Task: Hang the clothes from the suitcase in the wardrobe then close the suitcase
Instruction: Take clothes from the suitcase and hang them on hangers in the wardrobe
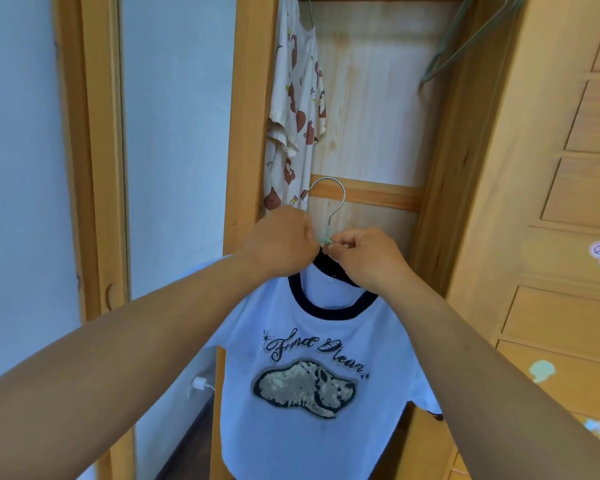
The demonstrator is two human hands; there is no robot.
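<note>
A person holds a white T-shirt (312, 375) on a hanger (329, 206) in front of an open wooden wardrobe (371, 109), both bare arms stretched forward. The left hand (279, 244) is curled at the left side of the hanger's neck, fingers folded round the shirt's dark collar there; exactly what they grip is hidden behind the knuckles. The right hand (364, 258) pinches the pale green base of the hanger just below its metal hook, thumb and forefinger closed on it, the other fingers curled at the collar. The hook stands upright above the two hands, free of any rail. The shirt hangs straight down from the hands, its front facing the camera, showing script lettering above a printed dog's head.

Inside the wardrobe, at upper left, a cream garment with brown prints (298, 109) already hangs from a hanger. At upper right, empty green hangers (465, 43) dangle at a slant. The wardrobe's panelled door (568, 188) stands open at right, bearing cartoon stickers. A pale blue wall (177, 133) lies to the left.
</note>
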